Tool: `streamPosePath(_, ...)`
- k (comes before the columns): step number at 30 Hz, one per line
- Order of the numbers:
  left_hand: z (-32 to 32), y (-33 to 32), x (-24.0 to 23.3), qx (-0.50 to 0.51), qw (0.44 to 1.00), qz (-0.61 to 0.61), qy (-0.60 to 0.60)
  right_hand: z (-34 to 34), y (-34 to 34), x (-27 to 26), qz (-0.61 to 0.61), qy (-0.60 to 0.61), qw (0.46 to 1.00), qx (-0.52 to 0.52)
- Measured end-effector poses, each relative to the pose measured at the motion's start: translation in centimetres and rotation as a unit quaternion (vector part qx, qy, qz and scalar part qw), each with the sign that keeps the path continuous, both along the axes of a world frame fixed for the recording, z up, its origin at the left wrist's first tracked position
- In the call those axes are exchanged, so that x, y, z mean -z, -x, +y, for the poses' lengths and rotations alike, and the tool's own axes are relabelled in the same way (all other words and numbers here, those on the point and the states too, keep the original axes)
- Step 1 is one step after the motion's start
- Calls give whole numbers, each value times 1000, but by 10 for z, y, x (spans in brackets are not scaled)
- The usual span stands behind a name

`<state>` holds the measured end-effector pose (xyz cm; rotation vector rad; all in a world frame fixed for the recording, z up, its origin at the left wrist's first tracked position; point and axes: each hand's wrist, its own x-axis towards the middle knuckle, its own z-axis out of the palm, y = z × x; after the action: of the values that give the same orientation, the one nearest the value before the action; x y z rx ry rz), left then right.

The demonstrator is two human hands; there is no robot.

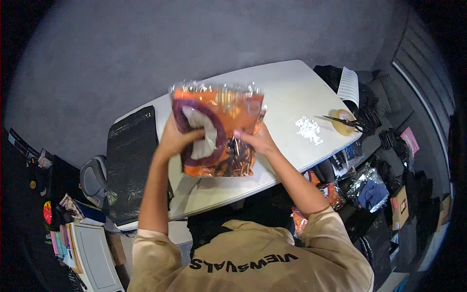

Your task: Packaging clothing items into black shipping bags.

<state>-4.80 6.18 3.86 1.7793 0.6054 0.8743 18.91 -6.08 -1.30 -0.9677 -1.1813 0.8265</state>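
Both hands hold up a clear-wrapped orange plastic package [233,120] above the white table [277,91]. It has a purple ring around a whitish area on its left side and dark patterning at the lower right. My left hand [178,137] grips the package's left side, thumb across the front. On the right side, my right hand [257,140] pinches it, thumb likewise in front. The fingers behind the package are hidden, and its surface is a little blurred.
Black plastic mailer bags [133,160] lie at the table's left end. Small white pieces [309,129] are heaped toward the right, near scissors [344,121] resting on a roll of tape [341,129]. Right of the table are more wrapped packages [370,193] and a cardboard box [399,208].
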Motion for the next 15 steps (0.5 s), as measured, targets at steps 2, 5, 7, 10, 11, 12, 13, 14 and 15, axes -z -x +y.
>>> streamPosePath(2, 16, -11, -44, 73, 992, 63, 79, -1, 12, -20, 92, 37, 995, 8)
streamPosePath(5, 49, -26, -76, 152, 936, 158, 276, -12, 23, -46, 213, 109, 971, -8)
streamPosePath(7, 73, -44, -71, 191, 919, 221, 264, -16, 23, -40, 292, 187, 938, 14)
streamPosePath(10, 111, -52, -36, 235, 875, 347, 244, -20, 25, -15, 232, 261, 937, -19)
streamPosePath(11, 113, -56, -23, 237, 869, 381, 207, -22, 24, -5, 176, 316, 932, -12)
streamPosePath(12, 107, -69, -15, 213, 857, 447, 146, -19, 13, 35, 152, 313, 936, 39)
streamPosePath(13, 109, -61, -2, 163, 866, 445, 161, -18, 13, 33, 151, 316, 936, 32)
streamPosePath(14, 114, -50, 8, 163, 885, 407, 157, -19, 9, 30, 146, 325, 934, 15)
streamPosePath(15, 115, -43, 14, 166, 903, 367, 151, -20, 1, 28, 143, 336, 931, 2)
